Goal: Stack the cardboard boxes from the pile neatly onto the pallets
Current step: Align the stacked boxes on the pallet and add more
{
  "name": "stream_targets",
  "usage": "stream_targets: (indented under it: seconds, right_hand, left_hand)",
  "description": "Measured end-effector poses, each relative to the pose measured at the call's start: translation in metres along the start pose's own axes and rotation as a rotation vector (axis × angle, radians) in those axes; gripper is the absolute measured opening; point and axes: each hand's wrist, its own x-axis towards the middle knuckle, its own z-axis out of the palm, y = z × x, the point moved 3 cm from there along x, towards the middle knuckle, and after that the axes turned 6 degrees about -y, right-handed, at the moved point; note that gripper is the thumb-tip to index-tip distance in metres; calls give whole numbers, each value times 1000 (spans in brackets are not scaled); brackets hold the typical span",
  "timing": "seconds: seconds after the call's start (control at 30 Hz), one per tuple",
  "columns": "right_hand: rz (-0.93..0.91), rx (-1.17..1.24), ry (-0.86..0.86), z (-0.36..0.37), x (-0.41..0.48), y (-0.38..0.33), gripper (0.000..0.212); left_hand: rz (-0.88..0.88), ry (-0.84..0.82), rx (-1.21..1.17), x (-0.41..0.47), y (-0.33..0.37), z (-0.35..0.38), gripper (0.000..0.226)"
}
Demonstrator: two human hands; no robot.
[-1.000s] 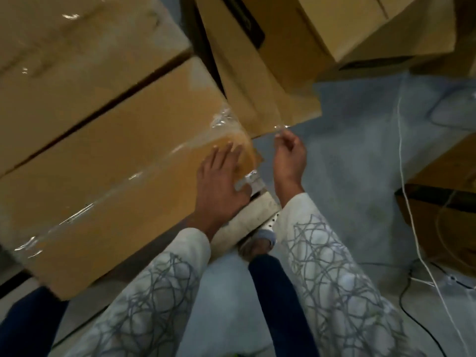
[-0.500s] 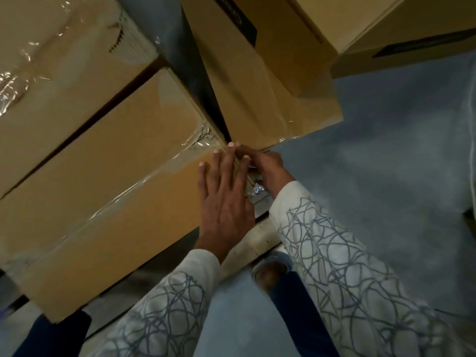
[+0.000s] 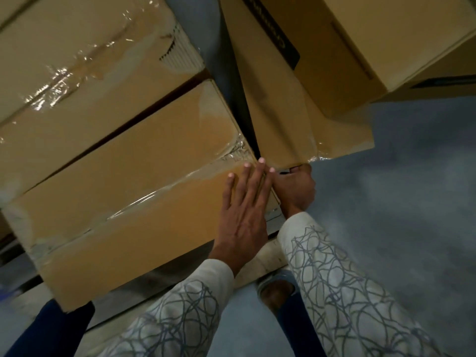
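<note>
While left hand [image 3: 244, 210] lies flat on the box [image 3: 128, 189], right hand [image 3: 295, 188] curls, grip unclear.

Legible text: none. At 12 o'clock, the tilted cardboard box [image 3: 283, 112] bears a black printed band [image 3: 273, 34] with faint lettering, too blurred to read. At 11 o'clock, the taped box [image 3: 90, 73] shows a small black printed mark [image 3: 167, 50] beside exposed corrugation, which cannot be deciphered.
</note>
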Motion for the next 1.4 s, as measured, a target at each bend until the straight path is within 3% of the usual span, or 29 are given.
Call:
stream_targets:
  seconds: [0.2,0.3,0.37,0.43,0.5,0.63,0.77,0.87,0.93,1.03,1.13,1.2,1.27,1.4]
  right_hand:
    - [-45,28,78,1,-11,5,65]
    - [45,180,89,4,-26,19,54]
    - [165,405,90,3,-41,32,48]
    - [219,544,68,4,-64,39,55]
    - [181,585,14,0,-107,25,61]
    - [86,636,-41,-1,-157,20,52]
    - [-49,328,61,0,-181,2,75]
    - [-251,-212,39,10,-205,-27,80]
    - [-368,-449,-40,27,-221,-44,80]
    - [-480,-585,-127,52,-227,-61,71]
    - [-506,-630,-108,62,-217,-79,68]
    - [-526,-689,-73,62,-206,-96,66]
    - [-552,-730,-40,61,-194,-115,65]
    - [-464,-628,-11,53,-168,-148,66]
  left_hand:
    - [90,-72,-207,-10,-19,-15,103]
    - [81,-55,-296,-24,-33,-21,105]
    - [25,-58,-320,-36,-43,-22,106]
    - [-52,-71,-284,-51,-53,-20,106]
    - [-154,-78,-261,-68,-65,-21,106]
    - [-407,-89,-375,-101,-93,-27,96]
    - [-804,-30,-587,-154,-145,-46,88]
    - [-900,-4,-601,-192,-182,-56,91]
    - [-972,24,-626,-210,-200,-57,92]
    - [-1235,90,-700,-229,-221,-56,96]
    - [-1657,183,-902,-242,-228,-53,103]
    - [-1830,196,-1042,-238,-215,-49,103]
    - [-1708,158,-1005,-223,-193,-48,98]
    - [-847,79,-635,-164,-138,-58,86]
